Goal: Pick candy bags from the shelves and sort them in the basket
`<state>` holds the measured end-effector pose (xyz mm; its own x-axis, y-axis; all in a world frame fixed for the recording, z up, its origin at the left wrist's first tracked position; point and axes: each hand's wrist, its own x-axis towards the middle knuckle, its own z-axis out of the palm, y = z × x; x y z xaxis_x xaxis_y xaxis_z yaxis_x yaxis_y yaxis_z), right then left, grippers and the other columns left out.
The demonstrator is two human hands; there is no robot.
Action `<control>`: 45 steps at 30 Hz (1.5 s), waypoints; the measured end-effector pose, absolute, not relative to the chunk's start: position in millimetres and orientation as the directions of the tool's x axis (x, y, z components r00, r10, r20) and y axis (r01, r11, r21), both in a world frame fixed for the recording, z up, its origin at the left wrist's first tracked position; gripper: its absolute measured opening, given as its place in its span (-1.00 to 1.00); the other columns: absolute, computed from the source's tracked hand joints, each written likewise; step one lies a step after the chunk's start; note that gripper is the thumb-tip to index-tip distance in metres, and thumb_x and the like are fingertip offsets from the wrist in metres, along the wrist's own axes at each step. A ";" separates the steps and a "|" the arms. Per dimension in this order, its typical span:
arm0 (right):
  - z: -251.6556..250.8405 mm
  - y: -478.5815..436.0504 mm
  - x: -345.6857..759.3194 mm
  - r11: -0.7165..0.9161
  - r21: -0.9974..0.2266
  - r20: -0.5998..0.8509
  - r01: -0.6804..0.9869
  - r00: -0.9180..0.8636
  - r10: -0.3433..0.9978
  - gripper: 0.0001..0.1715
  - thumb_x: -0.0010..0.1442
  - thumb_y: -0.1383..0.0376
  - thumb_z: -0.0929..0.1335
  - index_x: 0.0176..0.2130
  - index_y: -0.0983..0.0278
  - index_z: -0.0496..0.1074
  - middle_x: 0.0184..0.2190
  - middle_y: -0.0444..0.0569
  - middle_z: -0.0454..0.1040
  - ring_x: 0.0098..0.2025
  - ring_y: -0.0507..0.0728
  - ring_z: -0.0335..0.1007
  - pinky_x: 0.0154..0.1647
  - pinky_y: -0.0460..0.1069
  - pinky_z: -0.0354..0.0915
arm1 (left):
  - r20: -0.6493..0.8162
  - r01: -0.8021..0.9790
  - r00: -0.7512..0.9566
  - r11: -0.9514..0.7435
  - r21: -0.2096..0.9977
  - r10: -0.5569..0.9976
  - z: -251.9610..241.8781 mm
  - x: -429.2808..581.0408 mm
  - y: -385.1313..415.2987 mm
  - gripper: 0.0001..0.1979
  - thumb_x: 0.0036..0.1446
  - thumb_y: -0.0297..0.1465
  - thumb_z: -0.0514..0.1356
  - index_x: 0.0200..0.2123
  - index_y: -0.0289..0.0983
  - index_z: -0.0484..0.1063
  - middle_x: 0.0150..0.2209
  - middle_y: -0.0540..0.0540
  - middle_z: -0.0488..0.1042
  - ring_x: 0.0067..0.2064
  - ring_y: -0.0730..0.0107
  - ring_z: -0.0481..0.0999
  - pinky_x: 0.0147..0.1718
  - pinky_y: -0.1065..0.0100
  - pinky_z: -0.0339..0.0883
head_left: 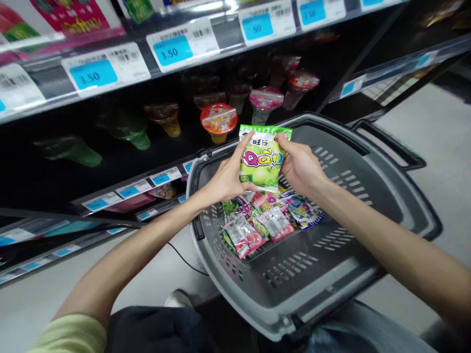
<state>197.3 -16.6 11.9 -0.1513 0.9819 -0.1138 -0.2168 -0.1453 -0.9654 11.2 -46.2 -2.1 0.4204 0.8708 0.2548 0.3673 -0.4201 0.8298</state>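
A green and white bag of QQ gummy candy [262,159] is held up over the grey shopping basket [353,267], its printed front facing me. My left hand [231,177] is closed on its left side, with the thumb along the lower edge and a finger on the front. On the opposite side, my right hand [300,162] pinches the bag near its upper right corner. Below the hands, several more gummy candy bags [270,215] lie heaped at the left end of the basket, in pink, purple and green wrappers, some with their backs up.
Beside the basket stands a dark shelf unit with price labels [172,49]. On its middle shelf are several cone-shaped cups, one with an orange lid [219,116]. The basket's black handle [392,147] sticks out at the far right. A thin cable [186,260] crosses the floor.
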 end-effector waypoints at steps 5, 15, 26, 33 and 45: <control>12.0 -16.3 198.4 -0.143 -0.970 -0.111 -0.199 -0.164 0.980 -0.39 0.03 -0.20 0.46 -0.17 0.22 0.54 -0.28 0.00 0.62 -0.12 0.25 0.55 -0.16 0.12 0.48 | 0.268 0.362 0.419 -0.430 0.827 0.868 -0.8 12.4 -46.0 0.19 -0.10 -0.28 0.42 0.44 -0.09 -0.27 0.40 -0.20 0.10 0.31 -0.06 0.29 0.26 -0.03 0.21; 14.7 -17.8 197.6 -0.170 -0.956 -0.138 -0.237 -0.147 0.979 -0.38 0.02 -0.19 0.47 -0.16 0.23 0.55 -0.32 0.00 0.62 -0.16 0.25 0.56 -0.21 0.11 0.48 | 0.246 0.359 0.415 -0.407 0.840 0.876 1.6 14.3 -46.9 0.21 -0.12 -0.31 0.42 0.44 -0.10 -0.29 0.36 -0.21 0.18 0.26 -0.06 0.35 0.23 -0.06 0.25; 14.0 -17.2 198.1 -0.170 -0.962 -0.139 -0.213 -0.151 0.979 -0.37 0.03 -0.19 0.46 -0.15 0.23 0.54 -0.31 0.01 0.61 -0.17 0.25 0.56 -0.20 0.13 0.47 | 0.250 0.369 0.417 -0.414 0.832 0.874 -1.2 13.5 -46.3 0.20 -0.11 -0.33 0.41 0.44 -0.10 -0.31 0.34 -0.21 0.21 0.26 -0.06 0.35 0.23 -0.08 0.25; 15.7 -17.9 197.6 -0.179 -0.963 -0.151 -0.200 -0.146 0.978 -0.37 0.03 -0.20 0.46 -0.13 0.22 0.54 -0.32 0.01 0.61 -0.17 0.25 0.55 -0.21 0.13 0.47 | 0.268 0.376 0.417 -0.433 0.819 0.869 -0.3 13.8 -45.5 0.20 -0.13 -0.35 0.41 0.44 -0.09 -0.28 0.42 -0.21 0.03 0.30 -0.08 0.30 0.26 -0.07 0.20; 14.6 -17.0 198.4 -0.169 -0.965 -0.140 -0.199 -0.153 0.978 -0.36 0.04 -0.20 0.45 -0.12 0.22 0.53 -0.31 0.00 0.61 -0.16 0.24 0.55 -0.18 0.12 0.47 | 0.277 0.367 0.423 -0.443 0.818 0.863 -2.9 13.4 -44.3 0.19 -0.09 -0.25 0.42 0.44 -0.07 -0.29 0.43 -0.18 0.01 0.35 -0.09 0.21 0.31 -0.05 0.14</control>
